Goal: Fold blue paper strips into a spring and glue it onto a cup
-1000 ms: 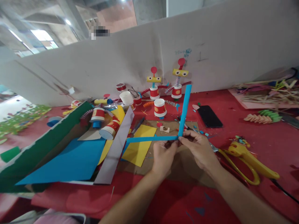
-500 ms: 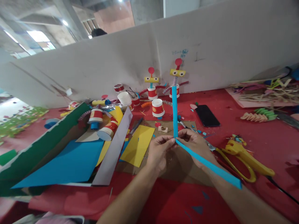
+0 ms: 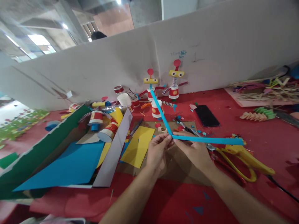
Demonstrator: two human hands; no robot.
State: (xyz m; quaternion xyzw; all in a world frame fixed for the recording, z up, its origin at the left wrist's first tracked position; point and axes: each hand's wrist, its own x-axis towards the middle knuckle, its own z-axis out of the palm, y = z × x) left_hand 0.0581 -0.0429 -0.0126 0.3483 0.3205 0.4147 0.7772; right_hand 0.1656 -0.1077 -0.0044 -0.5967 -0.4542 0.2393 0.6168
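Observation:
Two long blue paper strips (image 3: 205, 139) meet at a corner pinched between my hands. One runs out to the right, the other slants up and to the left, making a wide V. My left hand (image 3: 160, 149) is closed, thumb and fingertips gripping the corner. My right hand (image 3: 192, 152) pinches the same corner from the other side, its fingers partly hidden behind the strip. Below both hands lies a brown cardboard sheet (image 3: 182, 168). Beyond them a red-and-white paper cup (image 3: 154, 110) with springy paper arms stands upside down, partly covered by the slanting strip.
Two cup figures with yellow eye pieces (image 3: 176, 73) stand against the white partition (image 3: 210, 46). To the right are a black phone (image 3: 207, 115), a yellow glue gun (image 3: 252, 160) and scissors (image 3: 249, 175). A green-sided box (image 3: 44, 143) holding coloured paper sits left, beside yellow card (image 3: 140, 146).
Both blue strips have swung anticlockwise about the pinched corner: the upright one now leans left, and the one sloping down over my right forearm now lies nearly level.

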